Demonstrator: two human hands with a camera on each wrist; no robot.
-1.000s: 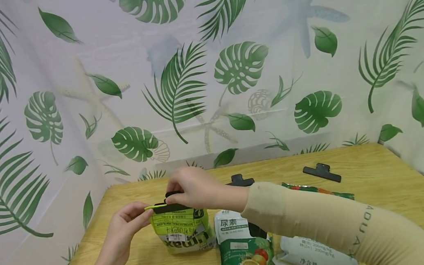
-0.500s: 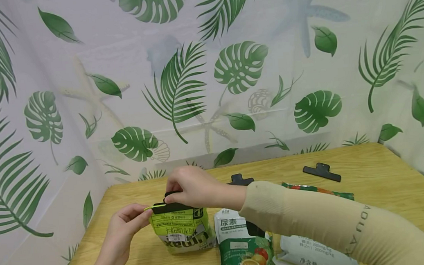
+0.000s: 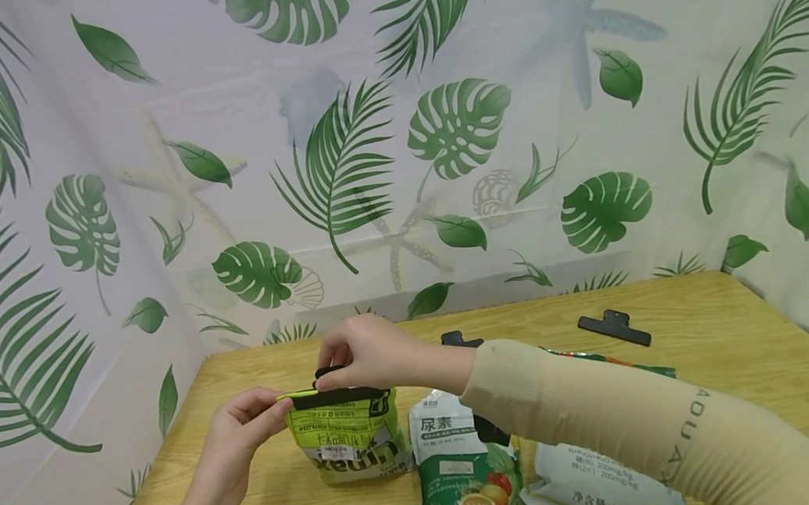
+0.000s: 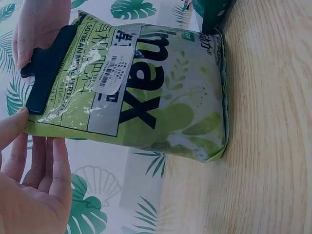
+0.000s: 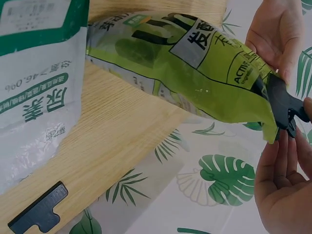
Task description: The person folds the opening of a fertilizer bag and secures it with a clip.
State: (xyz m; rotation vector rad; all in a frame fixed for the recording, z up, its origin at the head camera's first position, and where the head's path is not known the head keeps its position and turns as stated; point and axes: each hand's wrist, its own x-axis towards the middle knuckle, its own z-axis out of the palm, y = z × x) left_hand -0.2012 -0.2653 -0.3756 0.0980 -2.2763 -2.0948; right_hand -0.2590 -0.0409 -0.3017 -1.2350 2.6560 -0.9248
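Note:
A green and white bag of soybean meal fertilizer stands at the left of the table. Along its top edge lies a black bag clip, its long bar across the plastic. My right hand pinches the clip's handle from above. With thumb and fingers my left hand pinches the bag's top left corner, close by the clip's end. In the left wrist view the bar of the clip spans much of the bag's top. The right wrist view shows the bag's folded edge under the clip.
A white and green urea bag lies to the right, a black clip at its upper part. Beyond my right sleeve are a white bag and a green-edged packet. Two more black clips lie towards the back.
The clip's bar now shows further to the right along the bag's top edge. Both hands keep nearly the same place, the right one shifting only slightly.

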